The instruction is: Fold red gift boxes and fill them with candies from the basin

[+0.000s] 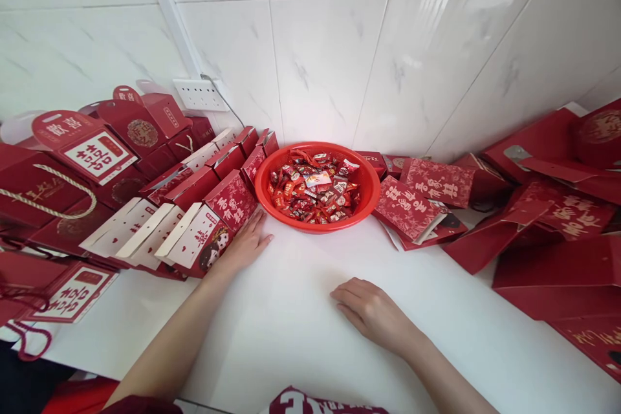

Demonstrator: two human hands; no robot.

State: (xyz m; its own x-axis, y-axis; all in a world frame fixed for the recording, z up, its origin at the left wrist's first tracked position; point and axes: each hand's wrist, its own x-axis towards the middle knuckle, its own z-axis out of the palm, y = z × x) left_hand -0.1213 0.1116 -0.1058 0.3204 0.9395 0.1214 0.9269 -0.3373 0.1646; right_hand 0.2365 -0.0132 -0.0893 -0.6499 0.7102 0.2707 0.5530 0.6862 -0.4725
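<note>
Watching remotely, I see the left hand (247, 244) lying flat, fingers extended, beside the red printed cardboard box (216, 228), perhaps to steady its row. The right hand (372, 310) rests loosely curled over the white tabletop (295, 323); I cannot tell whether it grips anything. The round red plastic basket (317, 228) of wrapped sweets (339, 197) sits centrally beyond, probably for either hand's reach.

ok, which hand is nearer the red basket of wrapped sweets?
Left. The left hand lies just off the near-left rim of the red basket; the right hand is farther off, on the person's side and slightly right.
</note>
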